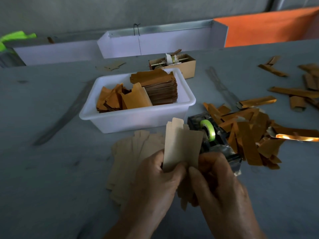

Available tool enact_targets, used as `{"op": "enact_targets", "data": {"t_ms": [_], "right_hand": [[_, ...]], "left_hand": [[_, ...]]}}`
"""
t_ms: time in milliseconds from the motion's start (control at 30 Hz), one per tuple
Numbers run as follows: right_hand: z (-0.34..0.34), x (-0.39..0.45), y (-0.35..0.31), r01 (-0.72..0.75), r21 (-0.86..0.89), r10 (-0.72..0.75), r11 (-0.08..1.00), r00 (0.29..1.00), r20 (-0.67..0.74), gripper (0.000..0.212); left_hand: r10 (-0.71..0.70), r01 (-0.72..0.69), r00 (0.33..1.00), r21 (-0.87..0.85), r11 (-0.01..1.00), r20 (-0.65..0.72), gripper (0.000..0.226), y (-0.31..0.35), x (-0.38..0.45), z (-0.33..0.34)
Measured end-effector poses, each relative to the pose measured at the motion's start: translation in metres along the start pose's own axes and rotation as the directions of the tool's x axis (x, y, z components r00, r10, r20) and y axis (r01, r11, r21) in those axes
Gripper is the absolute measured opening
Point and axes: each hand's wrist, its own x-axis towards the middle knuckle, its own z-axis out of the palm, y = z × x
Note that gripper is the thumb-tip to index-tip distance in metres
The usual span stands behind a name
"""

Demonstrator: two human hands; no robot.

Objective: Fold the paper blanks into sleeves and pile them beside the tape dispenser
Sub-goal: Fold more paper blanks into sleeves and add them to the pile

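Left hand: the left hand has its fingers curled round the lower left edge of a pale beige paper blank, thumb pressed against its face.
Right hand: the right hand pinches the lower right edge of the same pale blank, thumb in front, fingers behind.
Held blank: upright above the grey table, its notched top end just beside the tape dispenser; a second tabbed end shows behind its upper left corner.
Loose blanks: a fanned layer of pale beige paper blanks lies flat on the table under and to the left of both hands.
Tape dispenser: a dark, clear-bodied tape dispenser with a yellow-green roll stands to the right of the held blank.
Sleeves: a heap of folded orange-brown paper sleeves lies to the right of the dispenser, touching it; further sleeves are scattered well apart to the far right.
Tub: a white rectangular plastic tub behind the hands holds a stack of brown blanks and loose orange pieces.
Background: a small brown cardboard box stands behind the tub.
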Motion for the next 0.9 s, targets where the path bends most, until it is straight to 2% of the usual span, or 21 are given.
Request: {"op": "enact_targets", "data": {"t_ms": [100,233,333,433,533,600,667,733,833,900], "right_hand": [[-0.001,0.0,-0.005,0.012,0.094,-0.016,0.996,0.999,0.041,0.022],[-0.003,0.004,-0.002,-0.024,0.052,0.023,0.998,1.0,0.022,0.028],[-0.004,0.007,0.002,-0.075,0.031,0.072,0.997,0.995,0.069,0.017],[-0.003,0.006,0.003,-0.112,0.026,0.11,0.993,0.992,0.059,0.008],[-0.008,0.007,0.005,-0.132,-0.055,0.132,0.99,0.991,-0.003,0.036],[-0.012,0.011,0.005,-0.195,0.013,0.195,0.981,0.981,0.005,0.045],[-0.014,0.015,0.004,-0.295,0.198,0.279,0.935,0.955,0.103,0.04],[-0.014,0.018,0.003,-0.391,0.358,0.349,0.848,0.92,0.177,0.028],[-0.011,0.021,0.004,-0.452,0.464,0.408,0.762,0.891,0.198,0.014],[-0.009,0.021,0.004,-0.473,0.49,0.426,0.732,0.879,0.212,0.014]], "left_hand": [[0.014,-0.01,0.998,-0.063,0.998,0.058,0.016,0.001,-0.007,0.002],[0.0,0.007,0.989,-0.047,0.999,0.15,0.012,0.006,-0.004,0.0],[-0.04,0.021,0.973,0.086,0.996,0.226,0.033,0.013,0.001,-0.006],[0.054,-0.053,0.966,-0.009,0.999,0.255,0.031,0.015,-0.005,-0.012],[0.018,0.002,0.949,-0.063,0.998,0.316,0.033,0.013,-0.005,-0.018],[-0.003,0.036,0.924,-0.08,0.996,0.383,0.028,0.014,-0.003,-0.021],[-0.016,0.049,0.907,-0.068,0.996,0.42,0.022,0.014,-0.003,-0.022],[0.014,-0.001,0.929,-0.036,0.999,0.371,0.019,0.012,-0.005,-0.019],[0.195,-0.235,0.958,0.192,0.953,0.209,0.032,0.01,-0.007,-0.015],[0.211,-0.239,0.966,0.2,0.95,0.152,0.025,0.012,-0.009,-0.012]]}}
